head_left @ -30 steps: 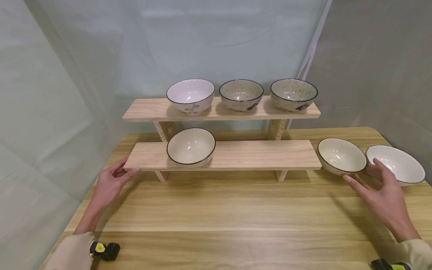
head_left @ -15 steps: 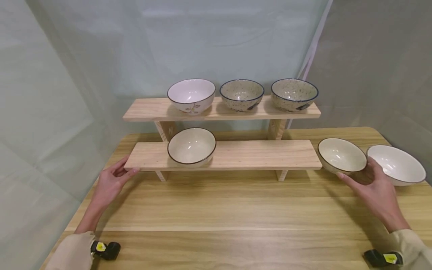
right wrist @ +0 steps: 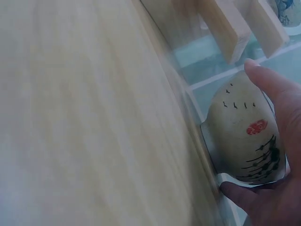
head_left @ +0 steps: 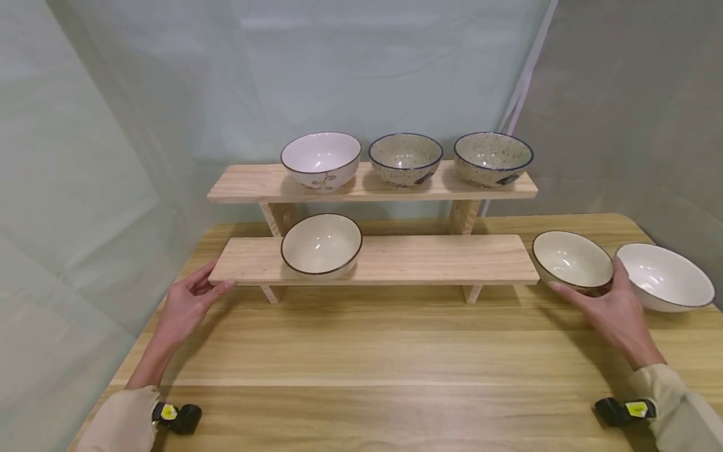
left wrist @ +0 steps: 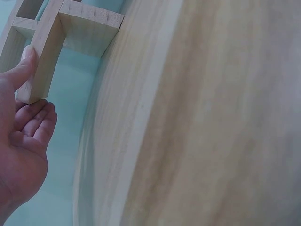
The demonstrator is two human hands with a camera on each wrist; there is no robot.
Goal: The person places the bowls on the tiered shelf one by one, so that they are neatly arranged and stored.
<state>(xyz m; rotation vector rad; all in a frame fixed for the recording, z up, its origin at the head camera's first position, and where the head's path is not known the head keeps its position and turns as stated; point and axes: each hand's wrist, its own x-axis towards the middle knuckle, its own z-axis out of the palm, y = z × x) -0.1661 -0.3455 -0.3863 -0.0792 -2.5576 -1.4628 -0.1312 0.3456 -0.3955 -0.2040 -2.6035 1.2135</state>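
Observation:
My left hand (head_left: pixel 183 307) grips the left end of the lower board of a two-step wooden shelf (head_left: pixel 435 260). In the left wrist view the thumb lies on one face of the wood (left wrist: pixel 47 56), with curled fingers at its end. At the right, my right hand (head_left: pixel 617 317) holds a cream bowl (head_left: pixel 570 258) with a dark rim, thumb on the near side and fingers on the right side. That bowl's outside (right wrist: pixel 247 132) carries a red mark and dark painted strokes in the right wrist view. The bowl is upright, just right of the shelf.
A white bowl (head_left: pixel 663 276) stands close beside my right fingers. One cream bowl (head_left: pixel 321 245) sits on the lower board. On the upper board (head_left: pixel 243 183) are a white flowered bowl (head_left: pixel 322 160) and two speckled blue-rimmed bowls, one central (head_left: pixel 403 160), one right (head_left: pixel 491 160).
My right hand has moved left and closed round the cream bowl at the right. The left hand keeps its grip on the shelf, and the bowls look unmoved.

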